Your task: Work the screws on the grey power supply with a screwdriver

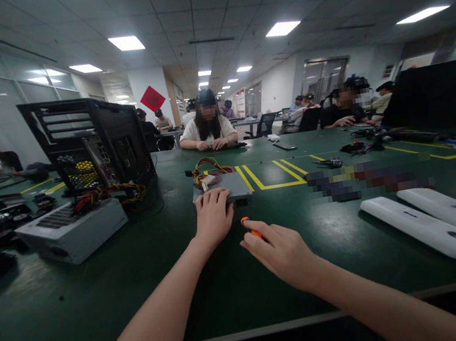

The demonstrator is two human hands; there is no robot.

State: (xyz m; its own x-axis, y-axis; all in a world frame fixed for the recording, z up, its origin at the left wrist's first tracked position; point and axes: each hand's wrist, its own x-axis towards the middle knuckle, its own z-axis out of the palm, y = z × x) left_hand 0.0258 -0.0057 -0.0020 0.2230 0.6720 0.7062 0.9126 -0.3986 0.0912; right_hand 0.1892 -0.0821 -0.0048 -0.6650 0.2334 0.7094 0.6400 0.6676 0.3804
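Observation:
My left hand rests over the near left part of a small grey power supply unit, fingers on its top and thumb at the near side, steadying it on the table. A bundle of red, yellow and black cables with a white connector lies at the unit's far side. Just right of and nearer than the unit, my right hand is closed around an orange-handled tool. Only bits of orange show between the fingers; its tip is hidden. The tool appears apart from the unit.
A larger power supply and an open black computer case stand to the left. Two white elongated devices lie at the right. Dark tools are beyond them. Across the green table sits a person.

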